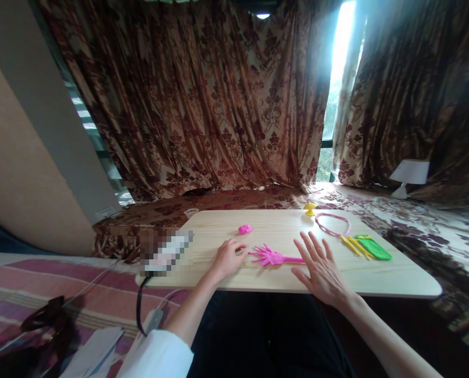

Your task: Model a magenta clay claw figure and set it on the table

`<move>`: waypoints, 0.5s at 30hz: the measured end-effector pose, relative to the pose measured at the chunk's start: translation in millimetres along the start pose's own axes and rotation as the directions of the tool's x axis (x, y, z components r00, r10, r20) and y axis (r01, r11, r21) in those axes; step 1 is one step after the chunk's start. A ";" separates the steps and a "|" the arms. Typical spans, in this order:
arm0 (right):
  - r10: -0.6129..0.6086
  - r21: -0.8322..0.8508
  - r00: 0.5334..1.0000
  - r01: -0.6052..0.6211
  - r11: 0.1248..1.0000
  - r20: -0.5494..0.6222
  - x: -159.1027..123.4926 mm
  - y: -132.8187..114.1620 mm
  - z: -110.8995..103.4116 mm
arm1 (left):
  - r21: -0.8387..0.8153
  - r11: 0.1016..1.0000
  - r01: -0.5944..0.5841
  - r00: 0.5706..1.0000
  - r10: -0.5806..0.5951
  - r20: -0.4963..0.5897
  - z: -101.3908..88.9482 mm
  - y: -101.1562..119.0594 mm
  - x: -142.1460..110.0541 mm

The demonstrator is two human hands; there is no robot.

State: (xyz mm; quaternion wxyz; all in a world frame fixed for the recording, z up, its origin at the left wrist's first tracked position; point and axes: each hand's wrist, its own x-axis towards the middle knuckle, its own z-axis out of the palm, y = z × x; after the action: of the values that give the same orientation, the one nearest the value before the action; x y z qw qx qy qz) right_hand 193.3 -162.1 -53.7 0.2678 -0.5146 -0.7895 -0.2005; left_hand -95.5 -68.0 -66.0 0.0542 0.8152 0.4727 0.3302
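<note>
A pink modelling clay piece [269, 256] lies near the front of the table, with thin branching strands to the left and a long stem to the right. My left hand [228, 258] rests at its left side with curled fingers; thumb and forefinger are close together by the tip of a strand. Whether anything is pinched between them does not show. Over the right end of the stem lies my right hand [320, 270], palm down, fingers stretched and spread, hiding that end. A small pink clay lump [244, 229] sits beyond my left hand.
On the light wooden table [399, 278] are a pink ring [350, 229], a yellow mushroom-shaped piece [310, 209], yellow sticks [351, 247] and a green flat piece [378, 249]. A blurred-out device [167, 253] with a black cable occupies the left edge. A white lamp [410, 172] stands far right.
</note>
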 end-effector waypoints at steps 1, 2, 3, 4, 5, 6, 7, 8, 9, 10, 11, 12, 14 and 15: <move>0.006 -0.013 1.000 -0.006 1.000 0.001 -0.3 -1.0 -0.1 | -0.008 1.000 0.007 1.000 -0.007 -0.022 1.4 -0.1 -0.6; 0.011 -0.023 1.000 -0.010 1.000 0.005 -0.7 -1.6 -0.3 | -0.020 1.000 0.012 0.999 -0.013 -0.044 2.2 0.3 -0.9; 0.014 -0.031 1.000 -0.014 0.999 0.009 -0.8 -1.8 -0.8 | -0.034 0.999 0.015 0.998 -0.017 -0.064 2.4 1.0 -1.1; 0.015 -0.035 1.000 -0.015 0.999 0.016 -0.6 -1.7 -1.6 | -0.049 0.999 0.016 0.996 -0.020 -0.083 2.0 1.9 -1.1; 0.010 -0.038 1.000 -0.009 0.999 0.024 0.1 -1.5 -2.9 | -0.065 0.998 0.015 0.995 -0.021 -0.099 1.0 3.0 -1.2; -0.009 -0.036 0.999 0.010 0.999 0.039 1.6 -1.3 -4.8 | -0.080 0.997 0.012 0.993 -0.021 -0.113 -0.5 4.0 -1.4; -0.045 -0.027 0.997 0.047 0.999 0.060 4.0 -1.5 -7.2 | -0.095 0.995 0.009 0.992 -0.021 -0.126 -2.4 4.9 -2.0; -0.103 -0.010 0.991 0.104 0.995 0.089 7.3 -2.2 -10.2 | -0.108 0.994 0.007 0.990 -0.022 -0.140 -4.7 5.5 -3.0; -0.177 0.018 0.976 0.177 0.984 0.124 11.4 -3.7 -13.4 | -0.119 0.993 0.007 0.988 -0.025 -0.155 -7.3 5.9 -4.6; -0.263 0.055 0.952 0.258 0.965 0.159 16.1 -6.0 -16.7 | -0.129 0.992 0.010 0.985 -0.032 -0.171 -9.9 6.0 -6.7; -0.349 0.098 0.918 0.336 0.937 0.189 21.1 -9.3 -19.6 | -0.138 0.990 0.017 0.981 -0.043 -0.187 -12.5 5.7 -9.4; -0.426 0.141 0.880 0.404 0.904 0.211 26.2 -13.3 -21.7 | -0.146 0.989 0.028 0.977 -0.058 -0.204 -14.9 5.1 -12.4; -0.540 0.212 0.809 0.499 0.840 0.234 35.3 -23.1 -22.3 | -0.162 0.985 0.059 0.968 -0.096 -0.233 -18.5 3.3 -18.4; -0.577 0.235 0.782 0.530 0.815 0.237 38.9 -28.2 -20.7 | -0.170 0.983 0.074 0.963 -0.115 -0.244 -19.7 2.3 -21.1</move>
State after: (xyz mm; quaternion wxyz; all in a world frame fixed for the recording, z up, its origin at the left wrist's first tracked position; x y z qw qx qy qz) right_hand 159.1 -157.9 -14.4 0.1143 -0.2612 -0.9499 -0.1284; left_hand -112.6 -90.6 -60.1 0.0742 0.7360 0.4864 0.4650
